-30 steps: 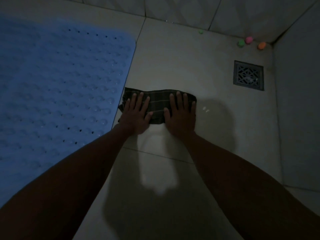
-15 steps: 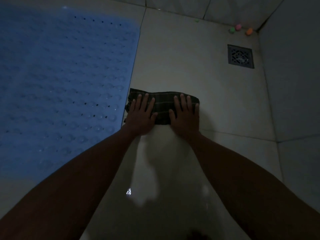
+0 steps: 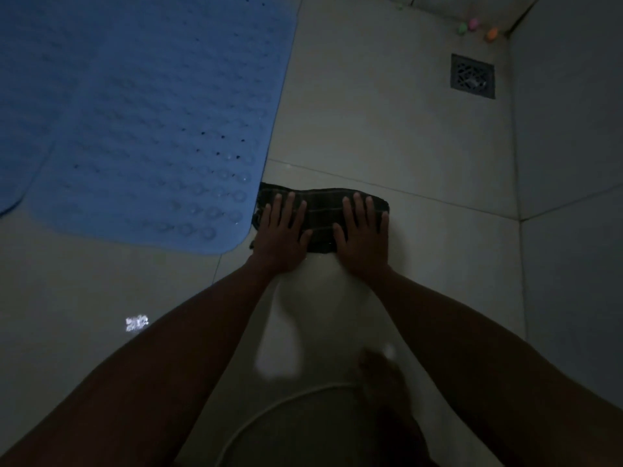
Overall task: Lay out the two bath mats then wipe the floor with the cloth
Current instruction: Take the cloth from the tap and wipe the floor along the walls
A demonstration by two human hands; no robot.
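A dark checked cloth (image 3: 322,215) lies folded flat on the pale tiled floor (image 3: 387,139), its left end touching the corner of a blue bath mat (image 3: 151,123). My left hand (image 3: 279,237) presses flat on the cloth's left half and my right hand (image 3: 364,239) presses flat on its right half, fingers spread and pointing away from me. A second blue mat (image 3: 17,146) lies at the far left, its edge tucked against the first one.
A square metal floor drain (image 3: 472,75) sits at the upper right. Three small coloured balls (image 3: 473,25) rest in the far corner by the wall. A wall (image 3: 569,129) runs along the right side. A thin light cord (image 3: 286,402) curves near my foot at the bottom.
Both hands have dragged the cloth toward me along the mat's right edge, down to the mat's near corner. The drain and the balls now sit farther away.
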